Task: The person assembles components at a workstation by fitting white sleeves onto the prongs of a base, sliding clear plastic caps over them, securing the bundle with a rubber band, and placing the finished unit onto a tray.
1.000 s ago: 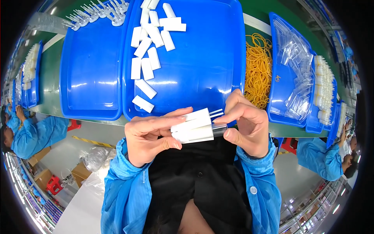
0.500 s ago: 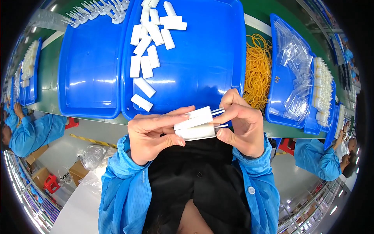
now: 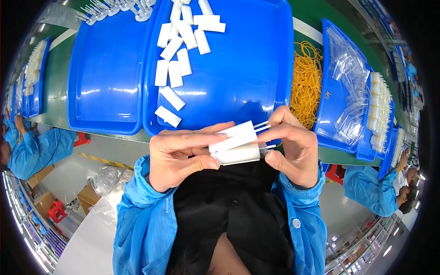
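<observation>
Over the near edge of the blue tray, two white blocks (image 3: 236, 153) lie one against the other, thin pins sticking out at their right ends. The lower one seems to have a clear sleeve around it. My left hand (image 3: 181, 156) grips the left ends between fingers and thumb. At the pin ends, my right hand (image 3: 295, 146) has its index finger and thumb bent around the pair. A bit of yellow shows behind the pins, too small to make out. More white blocks (image 3: 175, 73) lie loose in the left part of the large blue tray (image 3: 238, 87).
A second blue tray (image 3: 107, 91) on the left has white stemmed parts (image 3: 98, 11) at its far end. Yellow rubber bands (image 3: 306, 82) are heaped right of the large tray. Beyond stands a tray of clear sleeves (image 3: 353, 91). Co-workers in blue (image 3: 39, 149) sit at both sides.
The hands and the two blocks have shifted slightly right in the picture. The right fingers have moved a little off the block ends; the trays shift with the view.
</observation>
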Demonstrator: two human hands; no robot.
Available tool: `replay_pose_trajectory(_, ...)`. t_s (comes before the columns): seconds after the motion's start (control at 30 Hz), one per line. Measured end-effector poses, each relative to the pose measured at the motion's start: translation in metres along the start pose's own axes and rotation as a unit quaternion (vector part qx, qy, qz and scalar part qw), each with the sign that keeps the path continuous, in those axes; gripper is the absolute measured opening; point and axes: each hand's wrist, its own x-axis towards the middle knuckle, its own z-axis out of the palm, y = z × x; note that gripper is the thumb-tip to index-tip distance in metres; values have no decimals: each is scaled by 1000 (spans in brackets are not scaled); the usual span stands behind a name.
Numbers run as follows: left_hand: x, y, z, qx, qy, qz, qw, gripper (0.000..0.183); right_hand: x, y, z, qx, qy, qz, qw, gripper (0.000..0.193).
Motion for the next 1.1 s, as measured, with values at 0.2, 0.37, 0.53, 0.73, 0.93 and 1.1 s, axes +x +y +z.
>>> replay_pose_trajectory(0.2,-2,3,1,49,15,-34,998,33,0,6,1,-8,-3,-12,1000,19)
replay_pose_trajectory(0.37,-1,4,6,42,38,-23,998,33,0,11,5,22,12,-21,999,18)
replay_pose_trajectory(0.53,5,1,2,73,15,-11,997,35,1,14,3,-3,27,-33,999,17)
replay_pose_trajectory(0.73,1,-3,5,-33,62,-32,997,37,4,11,-1,2,20,-74,997,19)
replay_pose_trajectory(0.93,1,-6,-2,-37,93,-56,993,51,-19,6,-52,-245,335,-31,909,13)
replay_pose_trajectory(1.1,1,-7,-9,-48,101,-56,992,54,-61,20,-129,-624,396,60,671,18)
